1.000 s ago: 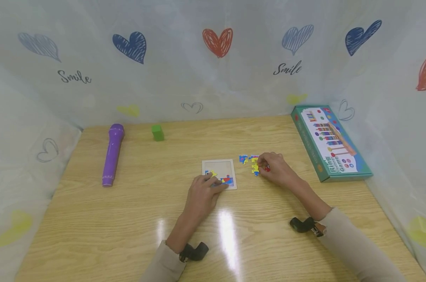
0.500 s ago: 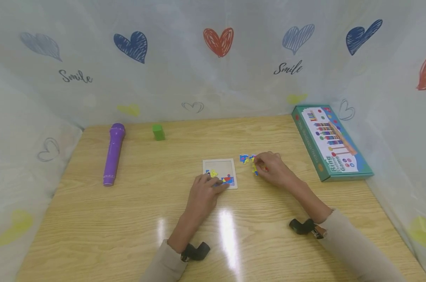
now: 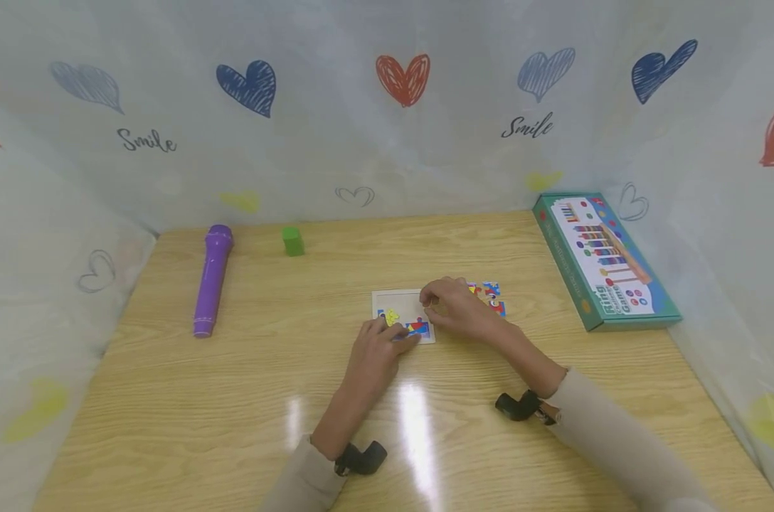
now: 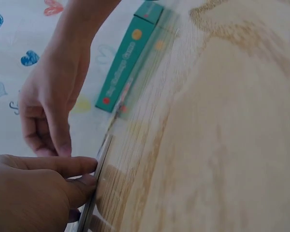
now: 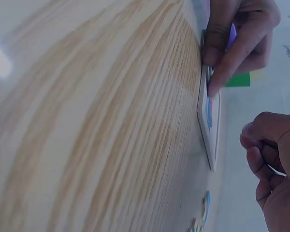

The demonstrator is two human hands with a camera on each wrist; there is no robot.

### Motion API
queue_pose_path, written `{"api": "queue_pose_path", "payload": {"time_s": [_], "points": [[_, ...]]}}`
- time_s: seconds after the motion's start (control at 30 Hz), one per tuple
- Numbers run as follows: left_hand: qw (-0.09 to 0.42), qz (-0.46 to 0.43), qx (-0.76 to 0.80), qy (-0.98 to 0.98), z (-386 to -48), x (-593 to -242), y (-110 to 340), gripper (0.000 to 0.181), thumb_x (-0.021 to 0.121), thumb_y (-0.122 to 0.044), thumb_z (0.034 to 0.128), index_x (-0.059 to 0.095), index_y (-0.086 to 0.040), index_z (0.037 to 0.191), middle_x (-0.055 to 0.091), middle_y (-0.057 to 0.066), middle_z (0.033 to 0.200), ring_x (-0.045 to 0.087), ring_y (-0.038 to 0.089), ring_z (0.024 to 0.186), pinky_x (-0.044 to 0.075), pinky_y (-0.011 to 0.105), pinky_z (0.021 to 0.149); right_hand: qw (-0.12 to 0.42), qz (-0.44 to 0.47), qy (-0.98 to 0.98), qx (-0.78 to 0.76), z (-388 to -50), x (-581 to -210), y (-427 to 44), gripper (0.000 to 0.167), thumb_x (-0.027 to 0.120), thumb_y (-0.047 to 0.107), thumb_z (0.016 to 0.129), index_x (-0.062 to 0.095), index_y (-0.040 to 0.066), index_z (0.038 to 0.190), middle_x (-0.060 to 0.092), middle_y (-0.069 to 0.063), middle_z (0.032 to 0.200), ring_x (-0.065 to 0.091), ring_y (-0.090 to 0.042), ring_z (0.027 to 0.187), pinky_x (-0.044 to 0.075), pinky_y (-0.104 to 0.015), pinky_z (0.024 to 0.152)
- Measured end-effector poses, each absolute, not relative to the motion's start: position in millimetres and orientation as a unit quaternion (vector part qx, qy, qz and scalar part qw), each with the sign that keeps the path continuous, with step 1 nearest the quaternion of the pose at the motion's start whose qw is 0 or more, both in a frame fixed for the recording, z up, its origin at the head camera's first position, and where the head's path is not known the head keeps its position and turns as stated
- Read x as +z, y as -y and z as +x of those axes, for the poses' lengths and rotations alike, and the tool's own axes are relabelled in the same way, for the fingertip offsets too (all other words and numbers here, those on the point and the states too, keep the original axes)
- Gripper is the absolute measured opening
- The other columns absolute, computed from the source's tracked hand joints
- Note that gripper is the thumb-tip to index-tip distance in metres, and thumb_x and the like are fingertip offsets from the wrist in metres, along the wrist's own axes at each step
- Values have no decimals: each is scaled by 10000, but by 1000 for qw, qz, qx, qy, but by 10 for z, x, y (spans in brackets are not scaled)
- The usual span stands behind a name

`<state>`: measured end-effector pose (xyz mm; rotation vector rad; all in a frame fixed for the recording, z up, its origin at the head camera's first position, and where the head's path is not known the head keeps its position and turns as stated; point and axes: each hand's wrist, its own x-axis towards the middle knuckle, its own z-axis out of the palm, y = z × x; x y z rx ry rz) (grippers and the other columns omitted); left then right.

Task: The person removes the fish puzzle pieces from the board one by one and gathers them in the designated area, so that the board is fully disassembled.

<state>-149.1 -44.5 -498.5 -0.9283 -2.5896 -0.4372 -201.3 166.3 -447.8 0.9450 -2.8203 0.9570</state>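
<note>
A square puzzle tray (image 3: 400, 293) with a pale rim lies mid-table, with colourful puzzle pieces (image 3: 417, 327) along its near side. My left hand (image 3: 373, 352) rests on its near left part, fingers extended over the pieces and thumb at the near rim. Over the tray's right side is my right hand (image 3: 454, 307), thumb and fingertips pinched together. Only a thin yellowish edge of a puzzle piece shows at those fingertips; the rest is hidden. In the right wrist view, the pinching right hand (image 5: 275, 150) is raised above the tray (image 5: 208, 140).
More loose puzzle pieces (image 3: 492, 290) lie right of the tray, partly behind the right hand. A purple toy microphone (image 3: 213, 281) and a green block (image 3: 293, 242) sit at the back left. A green game box (image 3: 607, 259) lies at the right edge, before a curtain.
My right hand has moved left from the loose pieces to above the tray, uncovering pieces on the right. The left hand has stayed on the tray. The head view has shifted slightly.
</note>
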Motion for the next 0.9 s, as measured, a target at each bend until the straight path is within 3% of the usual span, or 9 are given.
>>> {"api": "queue_pose_path", "payload": {"time_s": [0.57,0.9], "points": [[172,-330,-153,916,-1469,-4955,450,301,786,-47,836,798,-243,1064,731,-74,1061,366,117,717,400,248,730,-36,323,903,280,-2157,-4613,-1299,122,681,36,882,667,70,998,665,13,949,580,-177,915,351,-388,873],[172,-324,-141,919,-1475,-4964,460,344,759,-4,834,805,-260,1058,718,-71,1149,401,138,737,385,240,699,-38,332,907,258,-2198,-4683,-1238,148,686,43,866,678,59,1013,674,-7,957,598,-182,910,365,-393,877]]}}
